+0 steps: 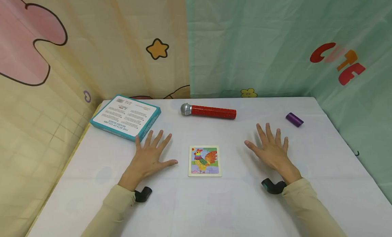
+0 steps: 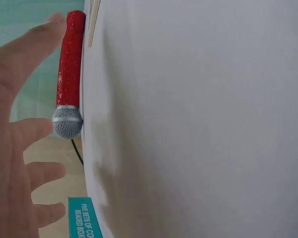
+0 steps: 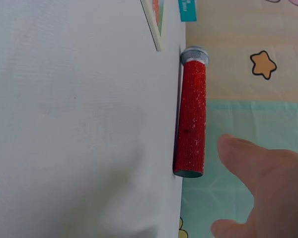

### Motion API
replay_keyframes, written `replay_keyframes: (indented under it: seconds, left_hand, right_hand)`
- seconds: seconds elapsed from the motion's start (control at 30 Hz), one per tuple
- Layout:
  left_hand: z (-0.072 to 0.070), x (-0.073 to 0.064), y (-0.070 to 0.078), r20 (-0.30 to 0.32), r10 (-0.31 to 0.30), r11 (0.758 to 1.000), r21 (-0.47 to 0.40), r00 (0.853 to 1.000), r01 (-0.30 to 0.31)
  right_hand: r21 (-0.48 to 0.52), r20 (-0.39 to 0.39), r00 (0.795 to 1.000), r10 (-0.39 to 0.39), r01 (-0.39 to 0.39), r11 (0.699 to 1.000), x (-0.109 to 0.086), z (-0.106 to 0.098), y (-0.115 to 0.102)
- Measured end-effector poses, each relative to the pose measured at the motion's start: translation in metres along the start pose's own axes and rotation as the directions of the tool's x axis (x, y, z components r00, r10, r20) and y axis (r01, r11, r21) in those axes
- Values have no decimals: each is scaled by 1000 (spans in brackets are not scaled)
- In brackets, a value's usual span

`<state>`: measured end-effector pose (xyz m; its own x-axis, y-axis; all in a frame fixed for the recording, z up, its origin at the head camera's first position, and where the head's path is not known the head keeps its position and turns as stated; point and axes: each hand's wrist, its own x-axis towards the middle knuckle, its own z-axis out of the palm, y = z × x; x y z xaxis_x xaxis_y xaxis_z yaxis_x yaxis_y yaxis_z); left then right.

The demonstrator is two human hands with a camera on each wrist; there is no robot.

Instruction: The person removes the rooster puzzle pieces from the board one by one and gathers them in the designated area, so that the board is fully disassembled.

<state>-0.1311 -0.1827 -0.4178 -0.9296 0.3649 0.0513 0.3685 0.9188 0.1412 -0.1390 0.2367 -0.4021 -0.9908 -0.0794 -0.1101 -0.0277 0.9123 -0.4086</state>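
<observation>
Between the two hands lies a small square rooster picture puzzle in a pale frame. My left hand, fingers spread and holding nothing, is left of it, fingertips close to the near corner of a teal-edged box. On the other side my right hand is spread too, with nothing in it. Farther back a red microphone with a silver mesh head lies on its side; it shows beyond the fingers in both wrist views. A short purple cylinder rests beyond the right fingertips.
A white cloth covers the table. Printed curtains hang right behind its back edge and along both sides. Black wrist-worn devices stick out by both sleeves.
</observation>
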Motion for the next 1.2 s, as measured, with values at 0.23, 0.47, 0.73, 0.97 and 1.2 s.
replay_keyframes:
  seconds: [0.23, 0.47, 0.73, 0.97, 1.2]
  left_hand:
    - [6, 6, 19, 59, 76, 997, -28, 995, -75]
    - [11, 9, 31, 106, 112, 983, -156, 988, -95]
    - [12, 13, 37, 98, 131, 968, -227, 986, -106]
    - [13, 15, 37, 86, 179, 966, -205, 980, -158]
    - [11, 15, 37, 81, 192, 962, -212, 978, -171]
  right_hand:
    - [6, 44, 998, -38, 38, 999, 7, 5, -8]
    - [31, 48, 983, -177, 176, 984, 17, 12, -22]
    - [125, 43, 979, -200, 194, 973, 22, 19, -43]
    - [140, 104, 963, -249, 234, 962, 29, 25, -71]
    - [191, 179, 892, -415, 383, 904, 36, 35, -100]
